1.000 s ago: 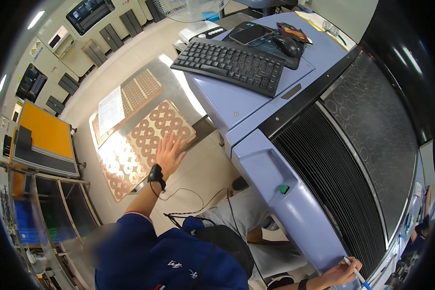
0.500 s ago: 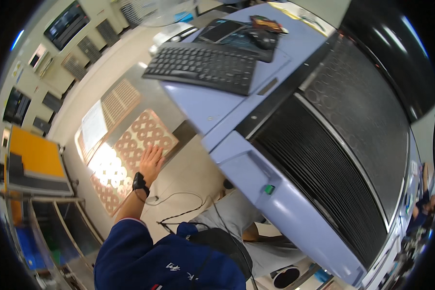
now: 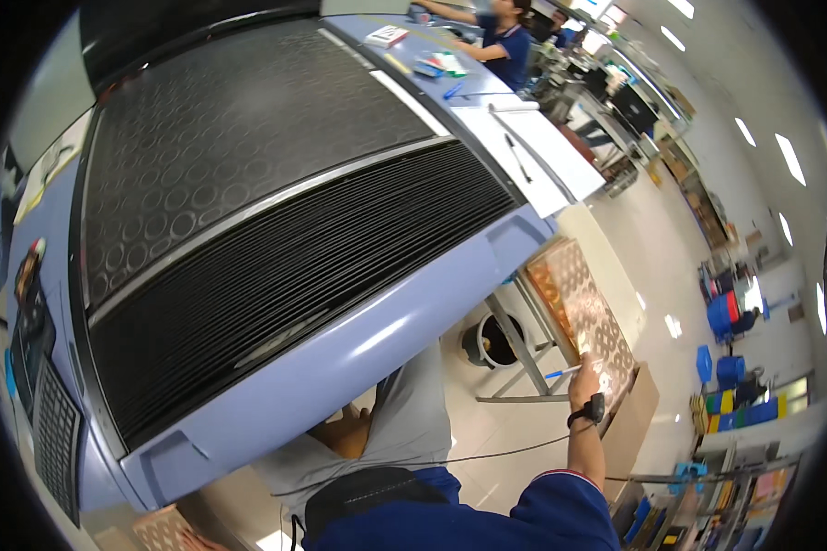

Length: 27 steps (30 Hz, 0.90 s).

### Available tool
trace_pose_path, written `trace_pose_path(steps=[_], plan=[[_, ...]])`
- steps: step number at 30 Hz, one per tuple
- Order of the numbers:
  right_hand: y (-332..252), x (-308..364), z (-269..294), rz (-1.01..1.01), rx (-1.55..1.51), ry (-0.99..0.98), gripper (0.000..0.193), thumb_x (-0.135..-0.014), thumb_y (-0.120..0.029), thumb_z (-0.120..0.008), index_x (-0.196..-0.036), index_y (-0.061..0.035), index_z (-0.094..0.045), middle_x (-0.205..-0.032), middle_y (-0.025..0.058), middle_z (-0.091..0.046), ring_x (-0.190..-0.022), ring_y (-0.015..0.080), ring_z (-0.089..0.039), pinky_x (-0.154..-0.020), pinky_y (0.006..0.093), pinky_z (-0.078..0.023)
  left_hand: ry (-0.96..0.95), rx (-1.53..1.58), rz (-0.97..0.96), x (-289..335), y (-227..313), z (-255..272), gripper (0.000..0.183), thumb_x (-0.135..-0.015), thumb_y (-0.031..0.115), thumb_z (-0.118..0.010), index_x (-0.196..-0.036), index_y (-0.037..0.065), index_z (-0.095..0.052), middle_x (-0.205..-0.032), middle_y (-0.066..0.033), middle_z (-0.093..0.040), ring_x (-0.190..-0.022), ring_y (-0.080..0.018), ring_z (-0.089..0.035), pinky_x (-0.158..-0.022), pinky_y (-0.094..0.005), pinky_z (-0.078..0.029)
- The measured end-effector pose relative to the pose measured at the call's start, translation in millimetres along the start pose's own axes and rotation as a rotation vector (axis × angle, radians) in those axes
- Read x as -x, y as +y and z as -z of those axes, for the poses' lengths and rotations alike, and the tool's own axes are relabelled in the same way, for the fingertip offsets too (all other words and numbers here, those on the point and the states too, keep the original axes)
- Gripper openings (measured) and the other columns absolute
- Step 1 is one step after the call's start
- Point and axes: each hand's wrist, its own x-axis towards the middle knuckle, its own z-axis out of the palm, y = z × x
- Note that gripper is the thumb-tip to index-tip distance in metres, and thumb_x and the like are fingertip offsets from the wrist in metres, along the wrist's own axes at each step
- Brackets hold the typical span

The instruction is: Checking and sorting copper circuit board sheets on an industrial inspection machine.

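On the right, my right hand (image 3: 583, 390) is at the near end of a stack of copper-coloured panels (image 3: 586, 292) with a ring pattern. A blue and white pen (image 3: 560, 373) sticks out leftward from its closed fingers. Whether those fingers also grip the top panel's edge is hard to see. At the lower left rim, my left hand (image 3: 200, 542) is only partly in view, its fingers stretched out at the edge of another patterned copper panel (image 3: 159, 530).
Before me stands a lavender-blue machine (image 3: 358, 340) with a black ribbed bed (image 3: 303, 285). A keyboard (image 3: 55, 441) lies at its left. White sheets with a pen (image 3: 518, 158) lie at its right corner. A bin (image 3: 492, 342) stands below; a co-worker (image 3: 505, 46) is beyond.
My view has swung from the left side to the right. My right hand, holding the pen, and the right-hand panels have come into sight; my left hand is now at the lower rim.
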Motion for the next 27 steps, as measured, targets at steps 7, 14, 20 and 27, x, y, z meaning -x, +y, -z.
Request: trace_pose_path(steps=[7, 14, 20, 27], plan=[[39.0, -57.9, 171.4, -0.075, -0.164, 0.789, 0.021, -0.091, -0.01, -0.062, -0.111, -0.0122, -0.063, -0.077, 0.0156, -0.067, -0.071, 0.0327, -0.068, -0.062, 0.0422, -0.053, 0.316, 0.356, 0.034, -87.7, 70.6, 76.5, 0.047, -0.105, 0.027, -0.035, -0.135, -0.005, -0.052, -0.14, -0.0248, -0.052, -0.133, -0.0423, -0.045, -0.114, -0.0462, -0.032], [-136.4, -0.9, 281.1, 0.123, -1.887, 0.432, 0.017, -0.103, -0.015, -0.051, -0.111, -0.0004, -0.055, -0.108, 0.0131, -0.066, -0.1, 0.028, -0.069, -0.08, 0.0378, -0.062, 0.454, 0.702, -0.067, -153.7, 107.3, 147.3, 0.052, -0.105, 0.031, -0.032, -0.134, -0.007, -0.052, -0.138, -0.0239, -0.054, -0.132, -0.0419, -0.046, -0.114, -0.0464, -0.032], [-211.5, 15.4, 290.1, 0.404, -2.177, 0.106, 0.017, -0.103, -0.011, -0.049, -0.115, 0.0011, -0.052, -0.113, 0.0168, -0.065, -0.103, 0.0274, -0.069, -0.087, 0.0352, -0.063, 0.338, 0.911, -0.034, -170.5, 115.0, 126.2, 0.056, -0.105, 0.034, -0.029, -0.133, -0.008, -0.053, -0.137, -0.0232, -0.055, -0.132, -0.0416, -0.047, -0.113, -0.0466, -0.032], [-282.7, 41.5, 284.8, 0.401, -2.15, -0.296, 0.022, -0.103, -0.02, -0.052, -0.121, -0.0063, -0.056, -0.111, 0.0077, -0.065, -0.098, 0.0194, -0.066, -0.089, 0.0375, -0.056, 0.475, 0.356, -0.422, -188.6, 61.8, 34.3, 0.064, -0.101, 0.039, -0.022, -0.126, -0.006, -0.06, -0.129, -0.0229, -0.061, -0.127, -0.0383, -0.052, -0.113, -0.0524, -0.028]])
